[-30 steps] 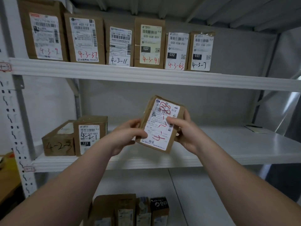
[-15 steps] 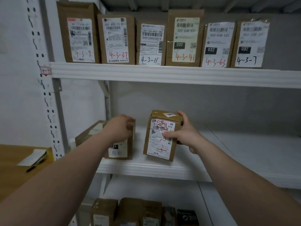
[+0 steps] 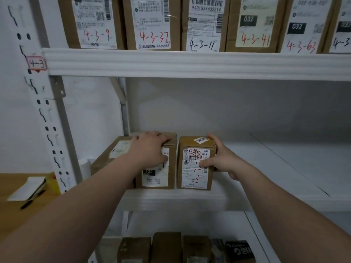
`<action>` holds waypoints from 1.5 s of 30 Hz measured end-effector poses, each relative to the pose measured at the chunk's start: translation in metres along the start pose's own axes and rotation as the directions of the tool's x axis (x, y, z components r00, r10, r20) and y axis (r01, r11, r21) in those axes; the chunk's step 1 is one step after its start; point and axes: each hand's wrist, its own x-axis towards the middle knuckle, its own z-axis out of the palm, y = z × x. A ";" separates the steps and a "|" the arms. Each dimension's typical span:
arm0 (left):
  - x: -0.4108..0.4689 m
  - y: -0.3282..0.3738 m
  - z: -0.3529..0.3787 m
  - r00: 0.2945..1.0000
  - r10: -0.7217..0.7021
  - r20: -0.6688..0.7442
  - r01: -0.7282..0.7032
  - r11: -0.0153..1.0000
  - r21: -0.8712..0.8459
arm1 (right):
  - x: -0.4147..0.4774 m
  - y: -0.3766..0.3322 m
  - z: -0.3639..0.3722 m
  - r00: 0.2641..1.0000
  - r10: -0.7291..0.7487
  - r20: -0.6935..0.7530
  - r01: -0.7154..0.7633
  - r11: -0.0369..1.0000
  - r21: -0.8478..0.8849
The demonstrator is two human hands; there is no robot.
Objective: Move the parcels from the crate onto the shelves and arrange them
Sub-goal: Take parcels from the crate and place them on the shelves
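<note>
Parcel [image 3: 193,179] now upright beside neighbouring box [image 3: 155,182]

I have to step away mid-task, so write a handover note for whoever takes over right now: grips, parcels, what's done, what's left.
Left grip: holds the 122 parcel over its top front edge.
Right grip: holds the red-scribbled parcel, thumb on its label.
Both parcels stand upright, side by side, on the middle shelf; a flat parcel lies to their left.
Done: the red-scribbled parcel is on the shelf.
Left: let go, fetch more; the crate is out of view.
</note>
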 end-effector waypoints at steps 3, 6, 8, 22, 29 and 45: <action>0.000 -0.003 0.000 1.000 0.000 -0.002 0.000 1.000 -0.014 | 0.006 -0.003 0.006 1.000 0.006 0.020 -0.006 1.000 -0.009; 0.000 -0.003 0.001 1.000 -0.004 -0.015 0.004 1.000 0.001 | 0.007 -0.006 0.006 0.999 0.030 0.038 -0.030 1.000 -0.006; -0.001 -0.003 0.001 1.000 -0.008 -0.024 0.009 1.000 0.015 | 0.006 -0.008 0.005 0.998 0.043 0.043 -0.042 0.999 -0.013; -0.007 -0.004 0.000 0.999 0.016 0.029 -0.018 0.998 0.068 | -0.012 -0.017 0.012 0.993 0.010 -0.119 -0.009 1.000 0.006; -0.033 0.020 -0.018 1.000 0.005 -0.002 -0.005 0.996 0.093 | -0.043 -0.036 -0.007 0.970 -0.133 -0.202 0.084 0.969 -0.233; -0.151 0.153 -0.026 0.908 -0.195 -0.371 0.261 0.956 0.137 | -0.155 -0.008 -0.059 0.835 -0.547 -0.057 0.374 0.640 -0.672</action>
